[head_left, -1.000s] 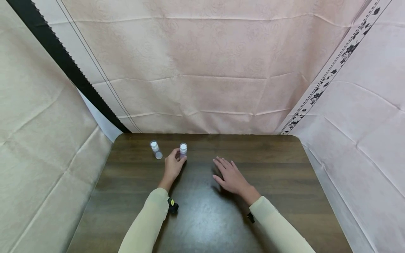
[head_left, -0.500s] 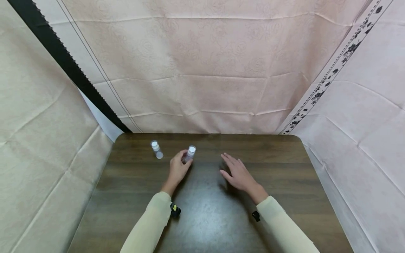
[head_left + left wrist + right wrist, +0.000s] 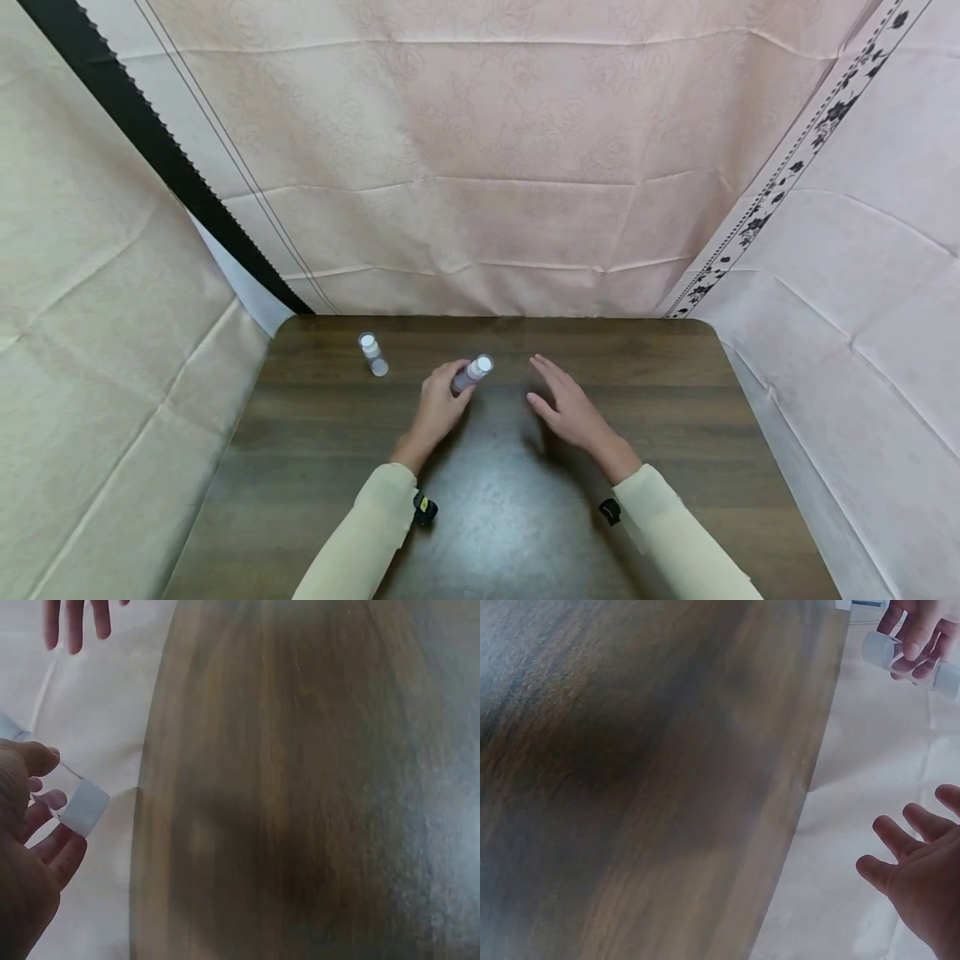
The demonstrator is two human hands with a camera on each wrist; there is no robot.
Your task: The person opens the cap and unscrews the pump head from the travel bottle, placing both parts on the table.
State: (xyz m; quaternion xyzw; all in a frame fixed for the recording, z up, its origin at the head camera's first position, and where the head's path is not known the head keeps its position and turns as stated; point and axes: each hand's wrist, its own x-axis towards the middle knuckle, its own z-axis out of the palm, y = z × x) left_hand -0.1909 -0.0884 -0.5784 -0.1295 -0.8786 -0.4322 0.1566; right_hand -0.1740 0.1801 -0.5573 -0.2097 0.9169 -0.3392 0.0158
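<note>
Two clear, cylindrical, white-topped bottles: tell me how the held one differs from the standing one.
The held bottle is in the grip of the left hand; the standing bottle rests on the brown wood-grained table.
The held bottle tilts, its top toward the right hand; the standing bottle is upright.
The left hand partly covers the held bottle; the standing bottle is uncovered.
Both are clear with white tops.

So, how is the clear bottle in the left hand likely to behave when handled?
The bottle seems stiff: its visible side looks straight within the left hand. Being cylindrical, it may roll if laid down. Looking smooth, it could also be slippery.
</note>
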